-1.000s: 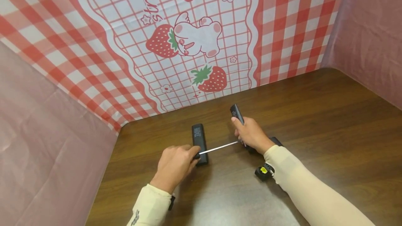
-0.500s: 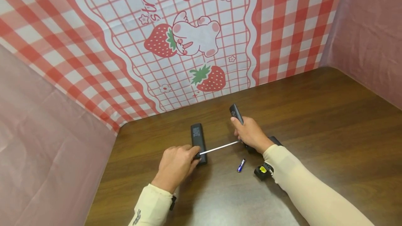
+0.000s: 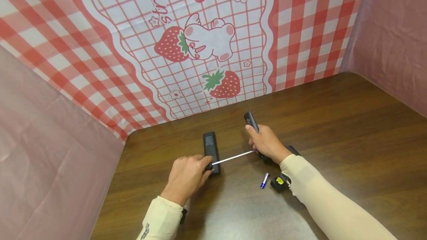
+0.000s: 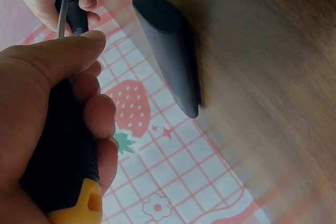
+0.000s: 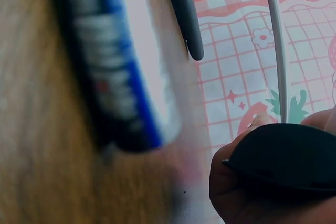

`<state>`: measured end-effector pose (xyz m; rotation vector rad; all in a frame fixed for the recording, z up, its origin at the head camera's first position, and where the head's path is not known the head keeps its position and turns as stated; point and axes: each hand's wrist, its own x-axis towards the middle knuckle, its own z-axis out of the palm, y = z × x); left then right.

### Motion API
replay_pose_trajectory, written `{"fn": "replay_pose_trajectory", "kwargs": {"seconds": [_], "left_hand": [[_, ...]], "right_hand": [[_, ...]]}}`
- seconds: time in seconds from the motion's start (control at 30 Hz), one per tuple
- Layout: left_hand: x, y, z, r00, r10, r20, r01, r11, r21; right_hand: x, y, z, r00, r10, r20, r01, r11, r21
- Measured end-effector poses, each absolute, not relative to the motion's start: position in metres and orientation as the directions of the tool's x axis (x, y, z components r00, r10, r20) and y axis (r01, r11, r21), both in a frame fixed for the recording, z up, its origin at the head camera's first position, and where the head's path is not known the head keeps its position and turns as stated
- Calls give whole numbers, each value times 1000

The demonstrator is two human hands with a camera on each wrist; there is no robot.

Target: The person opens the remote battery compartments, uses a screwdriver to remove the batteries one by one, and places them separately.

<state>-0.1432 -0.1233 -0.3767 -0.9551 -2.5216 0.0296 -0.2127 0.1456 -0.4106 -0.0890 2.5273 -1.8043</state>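
Note:
My left hand (image 3: 191, 171) grips a screwdriver by its black handle with a yellow end (image 4: 65, 177). Its thin metal shaft (image 3: 233, 156) runs right to a black remote (image 3: 251, 120), which my right hand (image 3: 265, 143) holds tilted on the table. In the right wrist view the shaft (image 5: 275, 40) ends at the remote's dark end (image 5: 289, 156). A second long black piece (image 3: 211, 145) lies flat just beyond my left hand. A small blue and white battery (image 3: 264, 180) lies loose on the table in front of my right wrist, blurred and large in the right wrist view (image 5: 115, 66).
The brown wooden table (image 3: 350, 129) is boxed in by a strawberry-print red check cloth (image 3: 207, 47) at the back and pink cloth walls (image 3: 50, 140) at both sides. A small black and yellow device (image 3: 278, 182) hangs at my right wrist.
A battery has appeared on the table below my right hand and has rolled a little right and nearer to me. Both hands have stayed put.

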Motion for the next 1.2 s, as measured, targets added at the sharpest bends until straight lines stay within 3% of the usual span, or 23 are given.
{"fn": "replay_pose_trajectory", "kwargs": {"seconds": [1.2], "left_hand": [[-138, -133, -380, -654, 603, 458, 625, 771, -123]], "right_hand": [[-211, 144, -407, -996, -84, 18, -43, 307, -951]]}}
